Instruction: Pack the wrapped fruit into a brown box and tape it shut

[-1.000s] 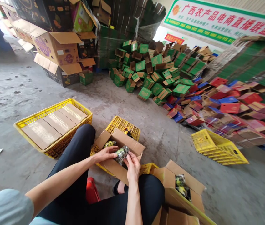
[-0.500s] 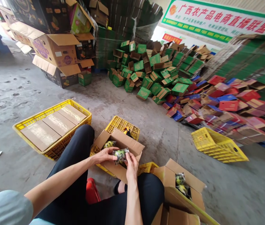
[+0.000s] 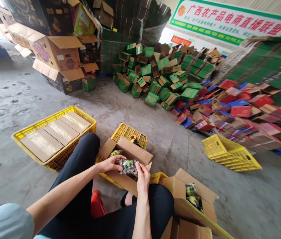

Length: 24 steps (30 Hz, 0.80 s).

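Note:
Both hands hold a clear plastic packet (image 3: 128,165) with something green and dark-spotted inside, perhaps fruit. My left hand (image 3: 111,164) grips its left end between thumb and fingers. The right end is pinched in my right hand (image 3: 142,176). Beneath them stands an open cardboard box (image 3: 136,151) with raised flaps. Inside it, at the left, lies another green-and-black packet (image 3: 116,153); more contents below my hands are partly hidden. The box rests on an upturned yellow crate (image 3: 114,181).
At left, a yellow crate (image 3: 14,136) holds taped cartons (image 3: 60,131). An open box (image 3: 180,196) with similar packets is by my right knee. Another yellow crate (image 3: 230,154) stands to the right. Piles of green boxes (image 3: 151,99) and red and blue boxes (image 3: 241,111) lie beyond.
The packet has turned a little and now lies flatter and more level between my hands. My right hand has shifted slightly right and down. The view has moved a little.

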Available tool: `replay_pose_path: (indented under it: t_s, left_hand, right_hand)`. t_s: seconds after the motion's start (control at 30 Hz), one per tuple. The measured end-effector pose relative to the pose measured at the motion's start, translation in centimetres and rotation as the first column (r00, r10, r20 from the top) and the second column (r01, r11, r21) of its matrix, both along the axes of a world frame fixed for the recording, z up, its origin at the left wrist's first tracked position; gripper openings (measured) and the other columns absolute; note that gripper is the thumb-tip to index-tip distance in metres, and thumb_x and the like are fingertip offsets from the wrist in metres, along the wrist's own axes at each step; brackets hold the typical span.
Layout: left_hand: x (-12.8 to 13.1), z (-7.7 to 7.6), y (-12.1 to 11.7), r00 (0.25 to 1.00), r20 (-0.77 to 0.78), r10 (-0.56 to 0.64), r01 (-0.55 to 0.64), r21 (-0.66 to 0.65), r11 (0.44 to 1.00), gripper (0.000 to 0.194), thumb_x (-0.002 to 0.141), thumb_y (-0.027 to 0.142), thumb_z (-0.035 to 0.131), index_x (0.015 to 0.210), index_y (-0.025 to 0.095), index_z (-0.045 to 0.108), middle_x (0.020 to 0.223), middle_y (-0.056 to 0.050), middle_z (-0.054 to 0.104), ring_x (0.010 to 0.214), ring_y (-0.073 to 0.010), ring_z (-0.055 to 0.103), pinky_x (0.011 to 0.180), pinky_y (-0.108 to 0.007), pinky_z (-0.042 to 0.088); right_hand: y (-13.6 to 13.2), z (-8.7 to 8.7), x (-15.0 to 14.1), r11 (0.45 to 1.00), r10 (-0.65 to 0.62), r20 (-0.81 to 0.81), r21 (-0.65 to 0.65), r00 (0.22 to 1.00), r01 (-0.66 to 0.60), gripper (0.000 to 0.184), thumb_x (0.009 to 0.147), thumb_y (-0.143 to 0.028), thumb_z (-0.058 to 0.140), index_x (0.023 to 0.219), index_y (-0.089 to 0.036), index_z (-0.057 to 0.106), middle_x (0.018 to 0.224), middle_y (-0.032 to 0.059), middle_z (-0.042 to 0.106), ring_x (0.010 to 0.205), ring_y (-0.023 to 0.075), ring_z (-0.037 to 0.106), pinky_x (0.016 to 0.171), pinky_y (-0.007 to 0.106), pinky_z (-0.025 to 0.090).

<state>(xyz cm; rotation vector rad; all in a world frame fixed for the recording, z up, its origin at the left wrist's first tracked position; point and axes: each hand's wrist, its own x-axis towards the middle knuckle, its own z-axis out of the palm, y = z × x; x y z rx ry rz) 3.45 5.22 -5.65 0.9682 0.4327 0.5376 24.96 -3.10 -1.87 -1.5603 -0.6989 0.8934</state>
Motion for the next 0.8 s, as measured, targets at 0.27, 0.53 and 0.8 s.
replay_pose_path:
  t_s: [0.27,0.53,0.8]
  left_hand:
    - [-0.1,0.4,-0.8,0.988,-0.060,0.139,-0.143,-0.054,0.988,0.082,0.076,0.054,0.096,0.144,0.023,0.063,0.128,-0.012,0.071,0.108,-0.0255,0.070,0.083,-0.030,0.056]
    - [-0.3,1.3,-0.7,0.987,-0.051,0.153,-0.153,0.010,0.988,0.068,0.078,0.060,0.092,0.127,0.014,0.079,0.110,-0.013,0.079,0.104,-0.0293,0.073,0.096,-0.039,0.054]
    - [0.0,0.3,-0.3,0.986,-0.019,0.167,-0.166,0.063,0.984,0.066,0.077,0.051,0.096,0.134,0.022,0.079,0.121,-0.010,0.080,0.114,-0.0315,0.072,0.114,-0.047,0.045]
  right_hand:
    - [0.0,0.6,-0.7,1.000,0.017,-0.190,-0.007,0.982,-0.019,0.052,0.064,-0.064,0.093,0.094,-0.022,0.084,0.093,0.0064,0.084,0.084,0.0263,0.075,0.070,0.034,0.058]
    - [0.1,0.9,-1.7,0.989,0.149,-0.260,0.023,0.954,-0.148,0.053,0.071,-0.063,0.090,0.106,-0.024,0.084,0.107,0.0076,0.085,0.097,0.0287,0.077,0.081,0.038,0.062]
    - [0.3,0.3,-1.5,0.998,0.032,-0.291,0.056,0.956,-0.017,0.044,0.061,-0.051,0.097,0.093,-0.023,0.085,0.101,0.0059,0.085,0.096,0.0261,0.076,0.091,0.039,0.060]
